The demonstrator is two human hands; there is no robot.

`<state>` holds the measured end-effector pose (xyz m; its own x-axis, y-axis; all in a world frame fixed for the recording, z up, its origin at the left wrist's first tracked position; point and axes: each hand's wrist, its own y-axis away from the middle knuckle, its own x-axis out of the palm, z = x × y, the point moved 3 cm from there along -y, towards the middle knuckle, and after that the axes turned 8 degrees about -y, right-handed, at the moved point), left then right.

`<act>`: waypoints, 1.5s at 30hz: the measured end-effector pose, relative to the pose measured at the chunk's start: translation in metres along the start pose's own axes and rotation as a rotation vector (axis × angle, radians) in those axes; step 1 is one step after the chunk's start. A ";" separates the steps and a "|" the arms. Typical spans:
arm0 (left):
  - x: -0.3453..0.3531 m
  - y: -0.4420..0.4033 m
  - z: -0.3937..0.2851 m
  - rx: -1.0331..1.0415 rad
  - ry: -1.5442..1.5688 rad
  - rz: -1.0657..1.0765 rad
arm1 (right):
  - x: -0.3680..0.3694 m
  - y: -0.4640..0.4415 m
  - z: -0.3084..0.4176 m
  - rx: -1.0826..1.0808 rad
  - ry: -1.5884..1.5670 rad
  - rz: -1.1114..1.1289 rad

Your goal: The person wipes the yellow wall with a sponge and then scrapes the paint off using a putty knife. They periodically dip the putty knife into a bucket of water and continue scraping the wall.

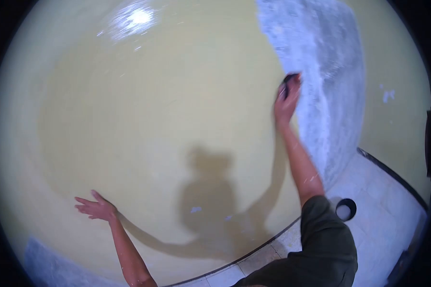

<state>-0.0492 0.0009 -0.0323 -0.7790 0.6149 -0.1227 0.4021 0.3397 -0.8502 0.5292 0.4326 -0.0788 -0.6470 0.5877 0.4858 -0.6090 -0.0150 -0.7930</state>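
Object (pixel 289 77), dark, hand-held: 1 item, at wall

Right hand (pixel 287 101): 1, raised at the upper right; fingers closed around the dark object, which sits between thumb and fingers, its top edge showing past the fingertips. Small reddish spot at its upper right end. Blur and small size leave its exact kind uncertain.
Location: border of the yellow wall (pixel 153 105) and a grey-white patch (pixel 337 62), the patch lying mostly to the right.
Left hand (pixel 96 207): 1, at the lower left, well apart from the object; fingers spread wide, holding nothing, over the yellow surface.
Sleeve (pixel 323 222): dark, on the right arm.
Round container (pixel 353 209): 1, black-rimmed, on pale floor tiles (pixel 376 191), just beside the sleeve in view.
Shadow (pixel 208 201): head, body and 2 arms, cast on the wall.
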 end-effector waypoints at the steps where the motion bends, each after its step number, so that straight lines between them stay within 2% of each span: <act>1: 0.005 -0.004 -0.022 -0.008 -0.019 -0.003 | -0.023 0.046 0.010 -0.005 -0.023 0.073; 2: 0.005 -0.010 -0.047 -0.011 -0.026 -0.002 | -0.051 0.101 0.012 0.069 -0.113 0.193; 3: -0.005 -0.008 -0.076 0.009 -0.023 -0.013 | -0.077 0.170 0.011 0.085 -0.071 0.212; 4: -0.016 -0.007 -0.107 0.033 -0.022 -0.024 | -0.110 0.204 0.024 0.251 -0.159 0.281; 5: -0.031 0.002 -0.143 0.087 0.028 0.005 | -0.139 0.248 0.028 0.311 -0.130 0.374; 6: -0.055 0.018 -0.179 0.264 0.041 -0.067 | -0.159 0.296 0.016 0.227 -0.197 0.362; 7: -0.066 0.026 -0.212 0.437 0.058 -0.151 | -0.171 0.315 0.012 0.429 -0.075 0.505; 8: -0.066 0.023 -0.220 0.474 0.088 -0.145 | -0.168 0.309 0.016 0.454 -0.045 0.476; 10: -0.064 0.028 -0.221 0.553 0.035 -0.199 | -0.144 0.273 0.006 0.371 -0.093 0.412; 13: -0.057 0.026 -0.220 0.592 0.033 -0.217 | -0.084 0.185 -0.026 0.138 -0.093 0.326; 18: -0.051 0.024 -0.219 0.604 0.024 -0.228 | 0.029 -0.049 0.008 -0.056 -0.184 0.165; 21: -0.055 0.029 -0.222 0.591 0.041 -0.206 | 0.085 -0.143 0.060 0.042 -0.280 0.096; 22: -0.056 0.031 -0.223 0.572 0.029 -0.203 | 0.095 -0.161 0.087 0.093 -0.255 0.039; 23: -0.056 0.033 -0.226 0.574 0.056 -0.217 | 0.106 -0.178 0.116 0.067 -0.065 -0.046; 24: -0.058 0.034 -0.225 0.584 0.077 -0.231 | 0.124 -0.183 0.147 0.220 -0.081 0.097; 25: -0.058 0.036 -0.223 0.580 0.086 -0.218 | 0.180 -0.168 0.175 0.167 -0.244 -0.239; 26: -0.056 0.040 -0.222 0.574 0.101 -0.208 | 0.194 -0.151 0.223 0.145 -0.486 -0.094; 27: -0.057 0.049 -0.220 0.580 0.118 -0.175 | 0.202 -0.125 0.276 0.071 -0.550 -0.005; 30: -0.067 0.106 -0.193 0.717 0.137 -0.061 | 0.205 0.005 0.449 -0.356 -0.622 0.347; 31: -0.049 0.129 -0.168 0.728 0.219 -0.034 | 0.188 0.047 0.492 -0.524 -0.648 0.474; 32: -0.022 0.156 -0.131 0.855 0.184 -0.047 | 0.168 0.085 0.519 -0.664 -0.645 0.445; 34: -0.023 0.171 -0.090 0.847 0.184 0.007 | 0.146 0.148 0.549 -1.089 -0.616 0.707; 36: -0.026 0.180 -0.043 0.872 0.172 0.124 | 0.158 0.178 0.542 -1.110 -1.274 0.728; 37: -0.023 0.177 -0.008 0.817 0.121 0.115 | 0.139 0.150 0.521 -1.044 -1.423 0.806; 38: -0.020 0.171 0.031 0.747 0.193 0.109 | 0.136 0.132 0.502 -0.989 -1.492 0.747; 39: -0.013 0.160 0.069 0.678 0.254 0.083 | 0.132 0.107 0.487 -0.984 -1.361 0.892; 40: 0.001 0.150 0.108 0.614 0.168 0.046 | 0.136 0.080 0.469 -1.053 -1.119 0.880; 41: 0.013 0.145 0.145 0.652 0.186 0.078 | 0.151 0.056 0.446 -0.986 -0.915 0.894; 42: 0.021 0.146 0.181 0.687 0.217 0.120 | 0.163 0.026 0.417 -0.844 -0.625 0.786; 43: 0.020 0.145 0.196 0.626 0.166 0.104 | 0.163 -0.012 0.401 -0.692 -0.564 0.566; 44: 0.020 0.147 0.193 0.650 0.155 0.126 | 0.162 -0.048 0.382 -0.494 -0.622 0.454; 45: 0.023 0.150 0.187 0.685 0.164 0.148 | 0.175 -0.073 0.346 -0.350 -0.431 0.242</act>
<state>-0.0970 -0.0677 -0.2582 -0.6361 0.7369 -0.2290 0.0637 -0.2456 -0.9673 0.3016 0.2568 0.1920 -0.9205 0.2196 0.3233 -0.2812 0.2025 -0.9380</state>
